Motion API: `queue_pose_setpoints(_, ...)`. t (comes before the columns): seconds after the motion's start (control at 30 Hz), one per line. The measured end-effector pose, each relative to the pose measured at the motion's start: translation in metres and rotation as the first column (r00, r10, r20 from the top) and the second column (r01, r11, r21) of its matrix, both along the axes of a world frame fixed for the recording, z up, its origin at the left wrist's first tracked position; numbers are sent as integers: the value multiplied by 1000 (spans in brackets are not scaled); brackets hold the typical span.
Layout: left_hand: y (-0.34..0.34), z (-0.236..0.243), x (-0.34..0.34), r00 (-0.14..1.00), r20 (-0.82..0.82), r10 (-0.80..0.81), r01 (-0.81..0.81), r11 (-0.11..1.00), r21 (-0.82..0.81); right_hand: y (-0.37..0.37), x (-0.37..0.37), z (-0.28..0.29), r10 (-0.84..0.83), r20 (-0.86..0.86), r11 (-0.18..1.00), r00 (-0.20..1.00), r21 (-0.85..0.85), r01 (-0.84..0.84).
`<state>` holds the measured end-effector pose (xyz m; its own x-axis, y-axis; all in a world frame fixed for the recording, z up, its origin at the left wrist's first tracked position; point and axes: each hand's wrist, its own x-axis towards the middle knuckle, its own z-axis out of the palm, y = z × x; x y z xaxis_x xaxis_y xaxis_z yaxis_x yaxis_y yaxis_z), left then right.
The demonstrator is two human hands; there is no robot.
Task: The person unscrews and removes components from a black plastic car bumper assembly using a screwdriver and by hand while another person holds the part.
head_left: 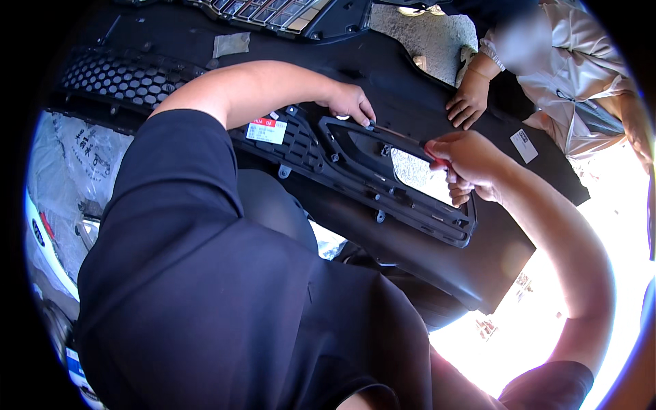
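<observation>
A person in a dark short-sleeved shirt bends over a large black plastic car bumper panel (478,273) that lies inside-up across the middle of the scene.

The right hand (468,167) is curled shut around the red handle of a slim screwdriver (403,139). Its thin shaft runs left and slightly away from that fist, ending at the far rim of a black plastic vent frame (383,184) mounted on the bumper.

The left hand (352,104) rests at that same spot, fingers bent down and pressing on the frame's far left corner, just beside the tool's tip. It presses rather than grasps; nothing shows inside it. So the tool's long axis lies between the two hands, with the left hand nearer the working tip and the right hand at the handle end.

The frame stretches from the left hand towards the near right, with a pale opening in its middle. A white and red sticker (266,130) sits on the bumper to its left. A honeycomb mesh grille (116,75) lies at the far left.

At the far right, another person's hand (468,102) rests flat on the bumper's edge.
</observation>
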<state>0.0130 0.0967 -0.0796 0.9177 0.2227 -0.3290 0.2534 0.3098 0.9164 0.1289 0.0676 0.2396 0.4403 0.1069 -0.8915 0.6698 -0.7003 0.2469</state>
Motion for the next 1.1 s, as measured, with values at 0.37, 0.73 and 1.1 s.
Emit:
queue_pose_setpoints(0.37, -2, 0, 1, 1000, 2, 16, -16, 1000, 21, -10, -4, 0, 672, 74, 730, 737, 102, -676)
queue_pose_setpoints(0.73, -3, 6, -3, 1000, -18, 17, -17, 1000, 11, -20, 5, -4, 917, 107, 352, 385, 239, -905)
queue_pose_setpoints(1.1, 0, 0, -3, 1000, -8, 15, -15, 1000, 0, -20, 7, 0, 981, 181, -124, -64, 347, -930)
